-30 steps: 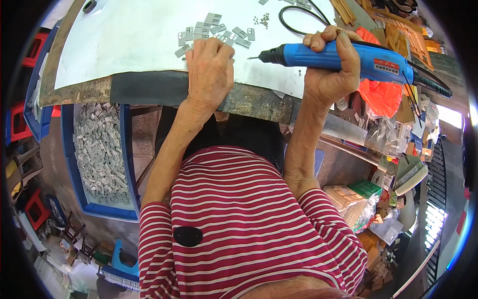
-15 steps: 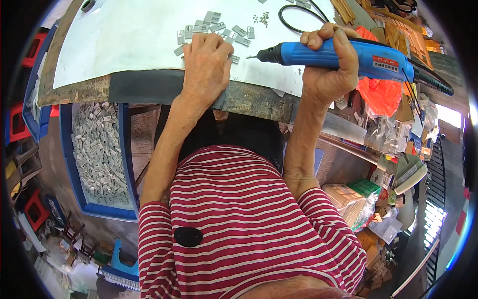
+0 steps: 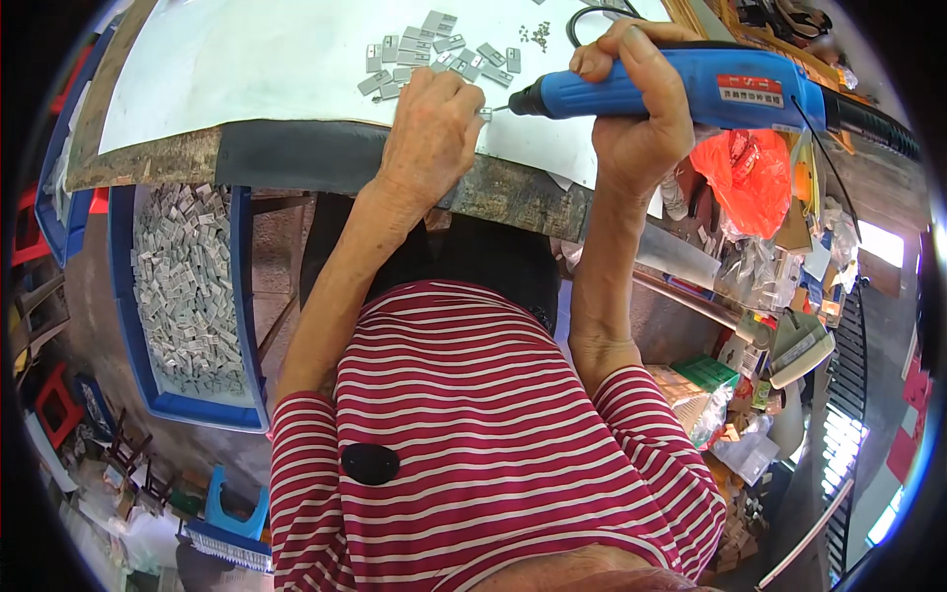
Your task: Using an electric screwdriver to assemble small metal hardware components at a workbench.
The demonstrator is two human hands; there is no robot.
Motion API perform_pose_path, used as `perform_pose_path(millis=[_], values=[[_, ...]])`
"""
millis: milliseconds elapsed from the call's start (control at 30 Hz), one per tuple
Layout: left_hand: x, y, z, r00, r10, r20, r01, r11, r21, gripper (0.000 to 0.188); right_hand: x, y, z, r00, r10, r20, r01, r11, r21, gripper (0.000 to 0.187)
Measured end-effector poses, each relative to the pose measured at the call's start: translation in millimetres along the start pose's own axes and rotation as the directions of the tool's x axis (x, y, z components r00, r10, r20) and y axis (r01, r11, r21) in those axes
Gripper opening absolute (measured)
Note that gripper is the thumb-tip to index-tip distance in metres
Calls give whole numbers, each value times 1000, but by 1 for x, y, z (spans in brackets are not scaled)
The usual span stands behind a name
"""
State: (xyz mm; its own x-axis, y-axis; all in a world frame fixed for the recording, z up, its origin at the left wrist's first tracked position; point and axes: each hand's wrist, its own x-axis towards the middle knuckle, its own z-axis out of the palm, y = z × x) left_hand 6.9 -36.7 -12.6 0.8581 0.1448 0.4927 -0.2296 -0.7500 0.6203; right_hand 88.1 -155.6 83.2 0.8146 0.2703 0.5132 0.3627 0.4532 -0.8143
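Observation:
My right hand (image 3: 646, 116) is wrapped round a blue electric screwdriver (image 3: 705, 87), held level above the white-topped workbench (image 3: 256, 74). Its thin bit points left and meets, or nearly meets, a small grey pencil sharpener (image 3: 484, 114) at the fingertips of my left hand (image 3: 432, 133). The left fingers are bent down and closed on that sharpener, hiding most of it. Just beyond them lie several more grey sharpeners (image 3: 417, 46), loosely spread. A little pile of tiny brass-coloured screws (image 3: 540, 37) sits farther back, right of the sharpeners.
Below the bench at left stands a blue bin (image 3: 258, 326) full of small grey sharpeners. The screwdriver's black cable (image 3: 582, 18) loops across the back of the bench. A red plastic bag (image 3: 745, 178) and mixed clutter crowd the right side. The bench's worn front edge (image 3: 513, 202) runs beneath my wrists.
My left hand has shifted slightly right, with a sharpener now showing at its fingertips. The screwdriver has moved up a little, and its bit is now at that sharpener. The view has shifted slightly.

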Motion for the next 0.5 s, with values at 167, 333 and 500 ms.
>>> perform_pose_path(millis=[167, 333, 500], values=[[0, -2, 1, 1000, -4, -8, 4, 1000, -13, 12, 0, 2, 11, 1000, -13, -4, 13, 999, 30, 11], [-1, -3, 2, 1000, -9, 5, 9, 1000, -2, 12, -2, -3, 23, 998, 40, -39, -41, 999, -23, 15], [-1, -4, 4, 1000, 11, -14, -11, 1000, 10, 9, 4, 20, 5, 930, -117, 347, 347, 583, -734, 18]])
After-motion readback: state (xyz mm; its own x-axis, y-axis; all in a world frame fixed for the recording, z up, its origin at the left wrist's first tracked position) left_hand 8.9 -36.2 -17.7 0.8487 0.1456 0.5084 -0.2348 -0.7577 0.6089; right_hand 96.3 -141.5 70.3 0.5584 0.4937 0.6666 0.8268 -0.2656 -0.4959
